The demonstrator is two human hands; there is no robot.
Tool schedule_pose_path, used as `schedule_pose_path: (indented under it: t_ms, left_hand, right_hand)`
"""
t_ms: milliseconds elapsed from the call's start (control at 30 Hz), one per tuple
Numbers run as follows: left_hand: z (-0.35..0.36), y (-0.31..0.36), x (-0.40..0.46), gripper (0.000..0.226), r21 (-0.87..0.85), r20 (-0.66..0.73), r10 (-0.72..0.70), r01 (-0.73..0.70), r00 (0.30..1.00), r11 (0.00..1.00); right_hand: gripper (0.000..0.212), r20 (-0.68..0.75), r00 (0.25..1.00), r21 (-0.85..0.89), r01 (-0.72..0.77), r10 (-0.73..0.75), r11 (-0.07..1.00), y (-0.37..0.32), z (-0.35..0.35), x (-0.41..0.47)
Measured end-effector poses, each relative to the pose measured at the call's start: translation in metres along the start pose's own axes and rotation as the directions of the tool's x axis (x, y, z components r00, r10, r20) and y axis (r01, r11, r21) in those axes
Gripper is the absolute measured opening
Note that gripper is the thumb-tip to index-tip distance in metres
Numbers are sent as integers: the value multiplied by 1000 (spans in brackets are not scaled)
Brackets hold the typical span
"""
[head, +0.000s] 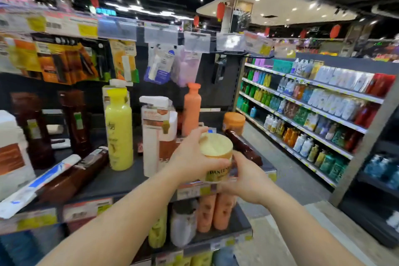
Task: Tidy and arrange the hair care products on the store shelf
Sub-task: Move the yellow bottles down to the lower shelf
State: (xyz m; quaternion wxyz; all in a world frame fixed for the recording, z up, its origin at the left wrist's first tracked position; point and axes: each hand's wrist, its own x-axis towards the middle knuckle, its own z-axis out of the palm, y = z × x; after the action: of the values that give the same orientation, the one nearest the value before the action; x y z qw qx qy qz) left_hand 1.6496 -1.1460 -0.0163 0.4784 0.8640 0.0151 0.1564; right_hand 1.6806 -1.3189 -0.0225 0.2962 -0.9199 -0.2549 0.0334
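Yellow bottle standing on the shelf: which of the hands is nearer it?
Left. The left hand grips the jar beside the yellow bottle; the right hand holds the jar's far side.

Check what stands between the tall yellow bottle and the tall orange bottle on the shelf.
In the head view, a white boxed pump bottle stands between the yellow bottle and the orange bottle, in front of the orange one.

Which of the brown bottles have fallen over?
Two: the brown bottle lying at the left by the yellow bottle, and the one lying behind the jar. The two back-left ones stand upright.
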Motion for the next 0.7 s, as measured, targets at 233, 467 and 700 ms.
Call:
schedule_pose_path:
  t_ms: [233, 467, 700]
  left_hand:
    - [41, -13, 62, 109, 55, -9, -43, 44, 999, 998]
    - [51, -28, 86, 107, 97, -1, -90, 89, 996, 991]
    - [60, -41, 94, 116, 112, 85, -188, 178, 979, 978]
  right_hand:
    - [73, -140, 990, 40, 22, -16, 999, 36, -8, 41]
    - [62, -168, 986, -66, -11, 0, 998, 52, -1, 74]
    - [58, -298, 953, -234, -135, 61, 963, 77, -3, 95]
